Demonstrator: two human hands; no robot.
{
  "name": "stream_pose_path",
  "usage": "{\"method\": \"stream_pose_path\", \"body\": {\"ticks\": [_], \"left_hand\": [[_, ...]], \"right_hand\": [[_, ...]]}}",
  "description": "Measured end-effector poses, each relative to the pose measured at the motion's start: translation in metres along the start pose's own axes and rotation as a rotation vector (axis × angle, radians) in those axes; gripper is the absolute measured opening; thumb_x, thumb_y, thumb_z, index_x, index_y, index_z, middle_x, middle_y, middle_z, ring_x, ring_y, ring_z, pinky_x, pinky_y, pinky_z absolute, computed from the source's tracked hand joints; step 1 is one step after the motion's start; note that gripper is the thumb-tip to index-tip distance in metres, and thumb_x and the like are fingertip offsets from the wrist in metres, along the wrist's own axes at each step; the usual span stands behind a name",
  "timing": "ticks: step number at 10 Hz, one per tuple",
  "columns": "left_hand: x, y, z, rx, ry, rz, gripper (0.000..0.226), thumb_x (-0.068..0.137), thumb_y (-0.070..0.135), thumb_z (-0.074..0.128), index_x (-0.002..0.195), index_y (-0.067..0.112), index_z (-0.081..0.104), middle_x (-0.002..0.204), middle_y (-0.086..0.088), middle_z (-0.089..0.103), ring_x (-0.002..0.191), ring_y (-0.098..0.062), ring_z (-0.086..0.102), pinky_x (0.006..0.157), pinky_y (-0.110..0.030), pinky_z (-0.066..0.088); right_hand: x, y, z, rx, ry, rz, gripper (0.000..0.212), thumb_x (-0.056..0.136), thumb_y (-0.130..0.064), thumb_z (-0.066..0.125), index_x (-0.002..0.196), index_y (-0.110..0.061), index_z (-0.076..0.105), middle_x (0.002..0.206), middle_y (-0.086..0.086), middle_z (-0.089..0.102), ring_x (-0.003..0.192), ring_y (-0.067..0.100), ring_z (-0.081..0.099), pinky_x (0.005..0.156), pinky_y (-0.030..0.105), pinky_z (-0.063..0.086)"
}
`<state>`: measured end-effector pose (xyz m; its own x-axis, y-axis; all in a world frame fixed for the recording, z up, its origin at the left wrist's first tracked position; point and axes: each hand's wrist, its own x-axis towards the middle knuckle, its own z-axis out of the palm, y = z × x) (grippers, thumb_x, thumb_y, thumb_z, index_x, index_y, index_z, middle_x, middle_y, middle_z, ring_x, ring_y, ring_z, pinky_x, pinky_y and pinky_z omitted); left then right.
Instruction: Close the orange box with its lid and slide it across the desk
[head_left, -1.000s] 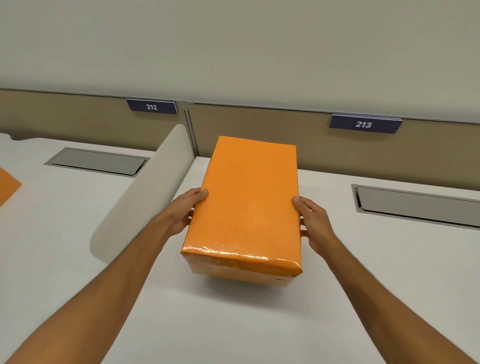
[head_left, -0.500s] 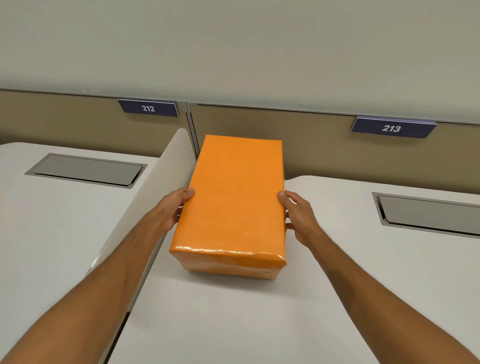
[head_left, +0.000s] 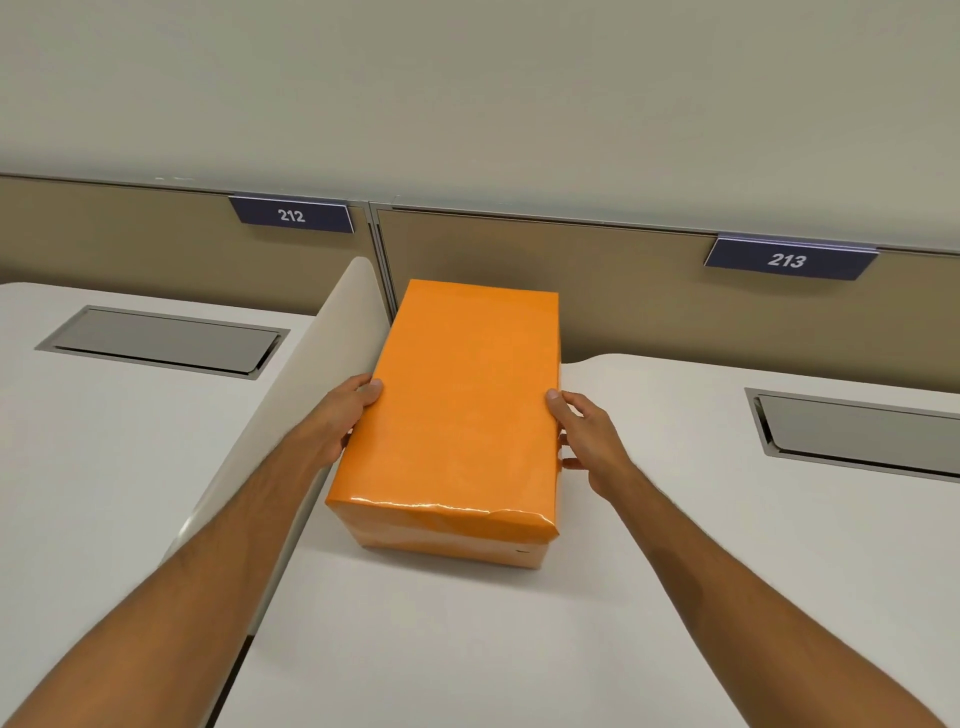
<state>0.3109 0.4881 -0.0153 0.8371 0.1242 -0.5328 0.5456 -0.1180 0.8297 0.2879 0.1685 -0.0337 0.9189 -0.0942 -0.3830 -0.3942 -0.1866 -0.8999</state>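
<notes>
Orange box (head_left: 457, 415) sits on the white counter (head_left: 675, 597), long axis running near to far, its far end close to the tan partition panel (head_left: 597, 291) and its left side just beside the curved white divider (head_left: 291, 410) that separates this counter from the one on the left. Lid (head_left: 467, 384) is on and seated: its wrapped rim overhangs the paler base along the near edge, with a wrinkled, glossy fold there. Judgement: the closing step is done and the sliding step is in hand. Left hand (head_left: 340, 421) is pressed against the left long side, thumb tip at the top edge; right hand (head_left: 587, 441) mirrors it on the right long side, thumb at the top edge and fingers curled down the wall. Grip state: both hands grasp the box, squeezing it between them rather than lifting; the base appears flat on the counter. Holding at mid-length on opposite walls probably keeps the box from yawing as it is pushed, and keeps the lid from riding up. Number plates 212 (head_left: 292, 215) and 213 (head_left: 787, 259) are on the panel; a recessed grey cable hatch (head_left: 852, 431) lies well to the right, clear of the box. Likely risk: the left hand pinching against the divider.
</notes>
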Motion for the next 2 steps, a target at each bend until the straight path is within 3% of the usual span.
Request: {"method": "stream_pose_path", "body": {"ticks": [2], "left_hand": [[-0.028,0.008,0.025,0.531,0.302,0.329,0.058,0.102,0.042,0.049,0.155,0.021,0.036,0.151,-0.015,0.051,0.133,-0.038,0.051,0.105,-0.049,0.042]], "right_hand": [[-0.015,-0.008,-0.023,-0.339,0.133,-0.173,0.059,0.099,-0.059,0.046,0.134,-0.014,0.061,0.134,0.010,0.067,0.117,0.029,0.066,0.098,0.043,0.052]]}}
